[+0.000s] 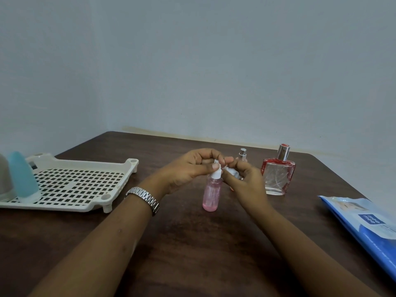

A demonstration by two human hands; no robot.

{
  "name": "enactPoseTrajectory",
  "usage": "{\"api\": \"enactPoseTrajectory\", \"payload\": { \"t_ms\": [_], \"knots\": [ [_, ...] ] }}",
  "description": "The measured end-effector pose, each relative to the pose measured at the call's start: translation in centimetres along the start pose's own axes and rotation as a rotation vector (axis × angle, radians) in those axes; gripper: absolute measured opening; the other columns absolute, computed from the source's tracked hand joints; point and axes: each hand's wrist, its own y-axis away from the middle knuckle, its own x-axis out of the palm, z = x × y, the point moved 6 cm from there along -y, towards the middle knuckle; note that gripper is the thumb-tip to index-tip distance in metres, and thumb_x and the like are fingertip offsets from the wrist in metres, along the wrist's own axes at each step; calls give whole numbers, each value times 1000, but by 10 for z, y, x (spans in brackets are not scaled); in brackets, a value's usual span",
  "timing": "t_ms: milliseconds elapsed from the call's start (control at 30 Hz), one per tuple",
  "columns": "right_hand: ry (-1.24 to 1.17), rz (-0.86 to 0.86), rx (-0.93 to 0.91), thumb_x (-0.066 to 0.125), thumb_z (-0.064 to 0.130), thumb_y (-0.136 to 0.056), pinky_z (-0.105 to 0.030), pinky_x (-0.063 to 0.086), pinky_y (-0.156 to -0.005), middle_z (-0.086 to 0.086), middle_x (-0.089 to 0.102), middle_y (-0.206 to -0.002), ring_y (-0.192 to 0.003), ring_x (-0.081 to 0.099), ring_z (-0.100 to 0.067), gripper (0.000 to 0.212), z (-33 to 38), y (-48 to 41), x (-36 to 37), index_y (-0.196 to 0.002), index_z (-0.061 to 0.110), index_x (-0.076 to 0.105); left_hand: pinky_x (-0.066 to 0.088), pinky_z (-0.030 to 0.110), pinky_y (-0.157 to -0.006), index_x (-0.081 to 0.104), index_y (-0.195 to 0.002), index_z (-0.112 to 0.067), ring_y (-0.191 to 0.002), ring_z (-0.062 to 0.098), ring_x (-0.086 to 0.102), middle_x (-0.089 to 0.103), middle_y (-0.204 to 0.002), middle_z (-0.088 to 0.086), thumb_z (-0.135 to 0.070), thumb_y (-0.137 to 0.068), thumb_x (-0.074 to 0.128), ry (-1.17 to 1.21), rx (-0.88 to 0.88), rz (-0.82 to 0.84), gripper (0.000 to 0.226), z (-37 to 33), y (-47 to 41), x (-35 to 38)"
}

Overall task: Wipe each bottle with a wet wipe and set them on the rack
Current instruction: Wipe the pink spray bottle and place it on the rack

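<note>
Upright at the middle of the surface: pink bottle, slim, clear-walled, tinted pink throughout, deeper pink at the base, topped by a white spray cap. Base down on the dark wood.

Left hand, reaching in from 8 o'clock, fingers curled over and gripping the white cap; thumb pressed on its near side. Metal watch on that wrist.

Right hand, in from 4 o'clock, fingers closed round a bunched white wipe, held against the cap's right side.

Taking the pink bottle as the dial's centre:
- At 9 o'clock, well apart, a cream rack with a slotted floor. On its far-left part, a blue bottle, tapered and standing on its pale cap, just beside a grey bottle cut off by the frame edge.
- At 1 o'clock, behind the right hand, a small vial with a silver sprayer, mostly hidden.
- At 2 o'clock, a flat glass perfume bottle, red-edged, silver-necked, upright.
- At 4 o'clock, near the surface's edge, a blue pack lying flat, partly out of frame.
</note>
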Motion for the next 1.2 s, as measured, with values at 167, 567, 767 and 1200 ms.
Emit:
{"api": "enactPoseTrajectory", "payload": {
  "t_ms": [167, 567, 767, 1200],
  "knots": [
    [-38, 101, -2, 68, 5, -81, -22, 50, -60, -10, 68, -79, -69, 61, -11, 7, 9, 1, -5, -88, 4, 70, 53, 25, -85, 65, -94, -12, -104, 18, 67, 73, -104, 4, -1, -87, 61, -59, 49, -104, 14, -4, 1, -5],
    [664, 181, -671, 63, 12, -83, -14, 38, -61, 11, 55, -75, -68, 47, -3, 10, 52, 23, 8, -80, 16, 54, 55, 31, -71, 68, -80, -15, -73, 16, 66, 72, -80, 9, -6, -69, 81, -225, 135, -460, 20, 3, -2, -24],
    [862, 240, -864, 54, 10, -88, -26, 44, -66, -4, 63, -85, -78, 56, -19, 4, 51, 31, 19, -88, 11, 58, 52, 29, -63, 60, -74, -12, -61, 7, 57, 63, -67, 1, -11, -64, 85, -200, 130, -520, 27, 7, -3, -24],
    [967, 348, -988, 60, -3, -81, -36, 48, -62, -7, 63, -83, -71, 58, -24, 15, 46, 42, 45, -90, 8, 60, 43, 33, -54, 43, -63, -19, -53, 11, 43, 44, -53, -7, -30, -57, 90, -317, 155, -815, 48, 12, 3, -32]
  ]
}}
